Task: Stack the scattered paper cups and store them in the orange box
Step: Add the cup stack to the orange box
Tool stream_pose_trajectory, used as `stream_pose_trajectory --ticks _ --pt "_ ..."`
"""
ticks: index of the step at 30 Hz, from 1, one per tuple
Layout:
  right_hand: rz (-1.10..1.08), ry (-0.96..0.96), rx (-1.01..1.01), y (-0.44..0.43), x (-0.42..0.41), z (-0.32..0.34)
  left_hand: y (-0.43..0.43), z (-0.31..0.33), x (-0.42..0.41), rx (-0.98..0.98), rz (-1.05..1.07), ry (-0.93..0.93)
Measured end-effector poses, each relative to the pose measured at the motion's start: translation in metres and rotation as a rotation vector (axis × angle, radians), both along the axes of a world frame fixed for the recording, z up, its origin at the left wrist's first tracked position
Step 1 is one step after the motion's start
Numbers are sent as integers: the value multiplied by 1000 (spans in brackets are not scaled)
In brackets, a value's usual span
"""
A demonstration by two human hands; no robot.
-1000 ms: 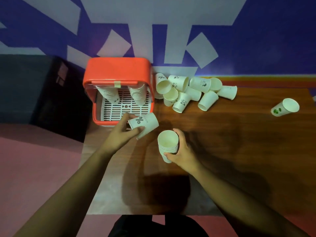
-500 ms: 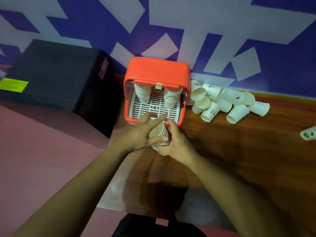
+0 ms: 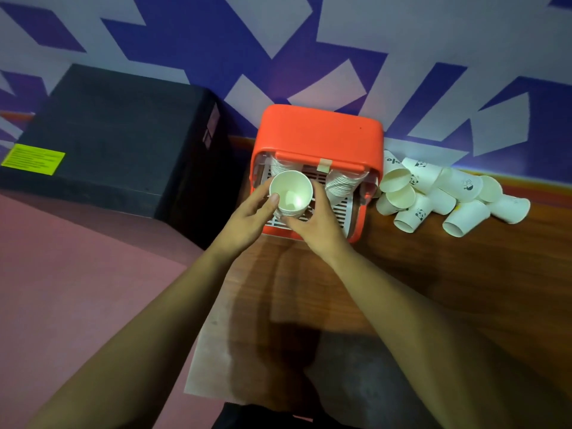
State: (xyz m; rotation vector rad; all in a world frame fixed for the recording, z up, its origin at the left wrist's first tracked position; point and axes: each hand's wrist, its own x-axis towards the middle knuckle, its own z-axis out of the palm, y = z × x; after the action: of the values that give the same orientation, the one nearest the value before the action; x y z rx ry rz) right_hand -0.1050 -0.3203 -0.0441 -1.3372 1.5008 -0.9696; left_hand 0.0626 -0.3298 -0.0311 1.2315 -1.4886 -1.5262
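1. Two hands hold one stack of nested cups (image 3: 290, 195) in front of the orange box (image 3: 318, 136), mouth up toward the camera, over the box's white slotted tray (image 3: 340, 212).
2. Left hand (image 3: 247, 218): thumb and fingers wrapped on the stack's left side. Right hand (image 3: 318, 224): fingers curled around the stack's right and lower side. Both closed on it.
3. Already inside the box: a stack at back left (image 3: 278, 166) and a stack at back right (image 3: 342, 184).
4. Loose cups (image 3: 448, 196) lie tipped in a pile on the wooden table (image 3: 464, 274), just right of the box.
5. Step in hand, as I judge it: slot the held stack into the box between the two stored stacks. Keep it squeezed evenly so nested cups don't slide apart; clear the box's upper front rim and avoid knocking the neighbours.
6. Versus half a second earlier: the stack was lower, at the box's front edge with the left hand pressing on top; now it is raised over the tray, mouth fully visible. A second ago the left hand held a separate single cup.
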Motion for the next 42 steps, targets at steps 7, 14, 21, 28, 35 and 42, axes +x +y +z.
stream_pose_trajectory --ticks 7,14,21,28,35,42 --pt "-4 -46 186 -16 8 -34 -14 -37 -4 110 126 -52" --pt "-32 -35 241 -24 9 -51 -18 -38 -7 178 205 45" --pt "-75 -45 220 -24 18 -59 -15 -42 -4 130 234 68" --pt "-59 -18 212 -31 16 -58 -19 -41 -10 147 261 66" --pt "-84 54 191 -39 22 -64 -26 -38 -14 183 327 107" --pt "-89 64 191 -38 20 -69 -26 -44 -14 186 280 86"
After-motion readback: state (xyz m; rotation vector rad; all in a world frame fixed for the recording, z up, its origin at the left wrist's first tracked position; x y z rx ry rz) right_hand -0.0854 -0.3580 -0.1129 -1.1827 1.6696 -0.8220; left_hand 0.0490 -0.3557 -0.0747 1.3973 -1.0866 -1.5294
